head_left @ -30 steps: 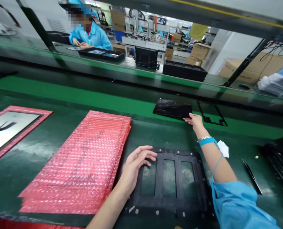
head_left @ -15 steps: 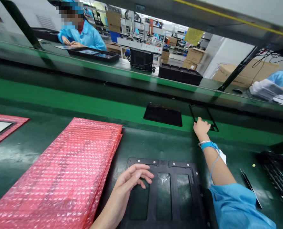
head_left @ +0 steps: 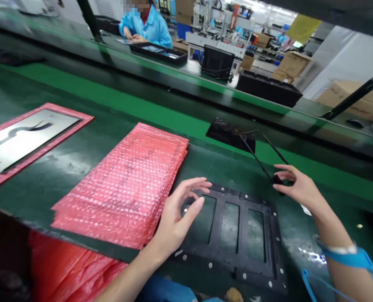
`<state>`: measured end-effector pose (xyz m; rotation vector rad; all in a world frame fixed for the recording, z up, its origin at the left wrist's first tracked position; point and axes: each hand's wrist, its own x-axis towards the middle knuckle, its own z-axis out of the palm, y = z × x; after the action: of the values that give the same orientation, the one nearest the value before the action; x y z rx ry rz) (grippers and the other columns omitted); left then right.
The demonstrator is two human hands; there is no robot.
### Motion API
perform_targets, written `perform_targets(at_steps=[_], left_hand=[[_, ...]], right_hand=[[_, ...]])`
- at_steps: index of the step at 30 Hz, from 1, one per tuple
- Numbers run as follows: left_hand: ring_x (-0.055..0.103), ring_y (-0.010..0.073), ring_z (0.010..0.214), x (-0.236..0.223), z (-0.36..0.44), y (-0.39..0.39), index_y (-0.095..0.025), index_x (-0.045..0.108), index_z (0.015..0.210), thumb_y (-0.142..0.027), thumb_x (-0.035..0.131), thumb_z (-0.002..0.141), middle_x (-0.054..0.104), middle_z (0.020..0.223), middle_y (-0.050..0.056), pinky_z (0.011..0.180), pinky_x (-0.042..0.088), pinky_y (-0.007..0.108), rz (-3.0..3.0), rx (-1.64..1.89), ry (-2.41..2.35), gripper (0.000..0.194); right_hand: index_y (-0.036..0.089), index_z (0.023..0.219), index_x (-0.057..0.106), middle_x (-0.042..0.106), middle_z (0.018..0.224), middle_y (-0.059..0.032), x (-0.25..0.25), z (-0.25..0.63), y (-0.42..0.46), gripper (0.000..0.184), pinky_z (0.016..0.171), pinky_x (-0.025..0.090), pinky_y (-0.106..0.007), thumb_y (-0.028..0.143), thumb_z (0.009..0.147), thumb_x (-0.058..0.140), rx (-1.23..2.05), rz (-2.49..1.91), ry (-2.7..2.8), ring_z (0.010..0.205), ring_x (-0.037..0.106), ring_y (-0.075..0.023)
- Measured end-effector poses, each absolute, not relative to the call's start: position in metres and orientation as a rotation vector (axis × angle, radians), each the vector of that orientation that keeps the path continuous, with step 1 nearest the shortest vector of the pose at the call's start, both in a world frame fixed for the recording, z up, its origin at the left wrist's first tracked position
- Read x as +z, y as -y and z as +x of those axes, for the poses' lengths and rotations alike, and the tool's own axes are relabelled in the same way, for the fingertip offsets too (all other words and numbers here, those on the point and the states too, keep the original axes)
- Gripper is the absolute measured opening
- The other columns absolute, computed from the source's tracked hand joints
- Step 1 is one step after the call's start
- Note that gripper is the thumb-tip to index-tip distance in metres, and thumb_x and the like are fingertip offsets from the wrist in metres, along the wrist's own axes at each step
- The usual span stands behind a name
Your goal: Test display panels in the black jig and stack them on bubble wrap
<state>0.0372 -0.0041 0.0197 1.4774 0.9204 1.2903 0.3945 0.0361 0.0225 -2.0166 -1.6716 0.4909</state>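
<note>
My right hand pinches one end of a thin black rectangular frame, lifted and tilted above the bench. The frame's far end overlaps a flat black panel lying on the green strip. My left hand hovers over the left part of a black fixture plate, its fingers apart and slightly curled, holding nothing. That plate lies flat, with several rectangular windows and small round silvery spots along its rim. Beside my left hand rests a stack of pink bubble-wrap bags.
Farther left, a screen panel lies on pink bubble wrap. More pink bags sit below the bench edge. A blue wrist strap circles my right wrist. Across the raised rail, a co-worker sits near black trays.
My right hand has picked up the thin black frame from the green strip and drawn it back toward the fixture plate. My left hand stays open over the plate. The view has swung left.
</note>
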Motion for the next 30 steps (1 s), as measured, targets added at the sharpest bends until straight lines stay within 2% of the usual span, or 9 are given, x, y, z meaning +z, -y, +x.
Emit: perform_targets(at_steps=[3, 6, 10, 12, 18, 23, 26, 28, 30], left_hand=[[0.061, 0.0248, 0.119, 0.030, 0.006, 0.007, -0.023, 0.057, 0.130, -0.034, 0.053, 0.098, 0.064, 0.131, 0.010, 0.094, 0.050, 0.037, 1.792, 1.341, -1.256, 0.034], [0.055, 0.0289, 0.127, 0.023, -0.034, -0.008, -0.021, 0.057, 0.131, -0.037, 0.055, 0.096, 0.061, 0.134, 0.011, 0.107, 0.043, 0.045, 1.979, 1.299, -1.743, 0.039], [0.052, 0.0397, 0.123, -0.006, -0.072, -0.030, -0.018, 0.062, 0.119, -0.038, 0.063, 0.088, 0.060, 0.126, 0.017, 0.107, 0.039, 0.057, 2.026, 0.981, -2.206, 0.037], [0.052, 0.0410, 0.119, -0.017, -0.078, -0.036, -0.019, 0.064, 0.109, -0.036, 0.067, 0.085, 0.059, 0.122, 0.017, 0.105, 0.040, 0.059, 1.983, 0.931, -2.308, 0.030], [0.055, 0.0347, 0.109, -0.024, -0.072, -0.041, -0.020, 0.058, 0.087, -0.023, 0.072, 0.077, 0.060, 0.103, 0.011, 0.101, 0.043, 0.054, 1.861, 1.099, -2.366, 0.017], [0.056, 0.0243, 0.100, -0.020, -0.077, -0.017, -0.022, 0.048, 0.080, -0.023, 0.059, 0.085, 0.057, 0.094, 0.006, 0.096, 0.046, 0.043, 1.677, 1.497, -2.375, 0.012], [0.055, 0.0207, 0.094, -0.028, -0.103, 0.006, -0.022, 0.039, 0.080, -0.020, 0.053, 0.082, 0.050, 0.092, 0.004, 0.091, 0.047, 0.039, 1.320, 1.715, -2.633, 0.014], [0.054, 0.0199, 0.094, -0.043, -0.127, 0.022, -0.023, 0.032, 0.080, -0.016, 0.049, 0.081, 0.047, 0.093, 0.003, 0.089, 0.048, 0.039, 0.967, 1.621, -2.872, 0.019], [0.054, 0.0215, 0.098, -0.064, -0.149, 0.038, -0.023, 0.030, 0.082, -0.013, 0.047, 0.084, 0.049, 0.098, 0.006, 0.090, 0.048, 0.042, 0.772, 1.453, -2.986, 0.019]], right_hand=[[0.026, 0.126, 0.060, 0.072, 0.112, -0.0057, 0.014, 0.374, 0.030, 0.049, 0.086, 0.056, -0.039, 0.038, 0.079, 0.066, 0.319, -1.793, 1.997, 0.101, 0.070, -0.0246], [0.027, 0.130, 0.056, 0.070, 0.117, -0.0037, 0.010, 0.353, 0.083, 0.039, 0.087, 0.055, -0.033, 0.032, 0.091, 0.057, 0.219, -1.620, 2.264, 0.105, 0.068, -0.0193], [0.025, 0.129, 0.056, 0.069, 0.118, -0.0025, 0.007, 0.332, 0.117, 0.034, 0.089, 0.053, -0.028, 0.024, 0.095, 0.051, 0.196, -1.477, 2.470, 0.108, 0.065, -0.0159], [0.025, 0.127, 0.057, 0.069, 0.118, -0.0027, 0.005, 0.328, 0.122, 0.033, 0.088, 0.051, -0.029, 0.022, 0.096, 0.048, 0.136, -1.424, 2.534, 0.107, 0.064, -0.0167], [0.023, 0.125, 0.061, 0.071, 0.114, -0.0034, 0.006, 0.327, 0.121, 0.031, 0.081, 0.049, -0.032, 0.025, 0.099, 0.043, 0.034, -1.340, 2.634, 0.102, 0.064, -0.0186], [0.020, 0.130, 0.058, 0.072, 0.115, -0.0035, 0.007, 0.331, 0.118, 0.035, 0.085, 0.048, -0.032, 0.033, 0.101, 0.044, 0.088, -1.331, 2.656, 0.103, 0.065, -0.0185], [0.021, 0.131, 0.057, 0.071, 0.118, -0.0033, 0.007, 0.334, 0.113, 0.035, 0.091, 0.047, -0.033, 0.037, 0.102, 0.046, 0.161, -1.354, 2.589, 0.106, 0.065, -0.0190], [0.021, 0.126, 0.060, 0.072, 0.114, -0.0040, 0.008, 0.337, 0.107, 0.032, 0.090, 0.048, -0.033, 0.037, 0.101, 0.049, 0.165, -1.393, 2.480, 0.102, 0.066, -0.0191], [0.021, 0.118, 0.063, 0.073, 0.106, -0.0038, 0.006, 0.340, 0.099, 0.026, 0.082, 0.050, -0.031, 0.035, 0.100, 0.052, 0.085, -1.444, 2.365, 0.094, 0.068, -0.0184]])
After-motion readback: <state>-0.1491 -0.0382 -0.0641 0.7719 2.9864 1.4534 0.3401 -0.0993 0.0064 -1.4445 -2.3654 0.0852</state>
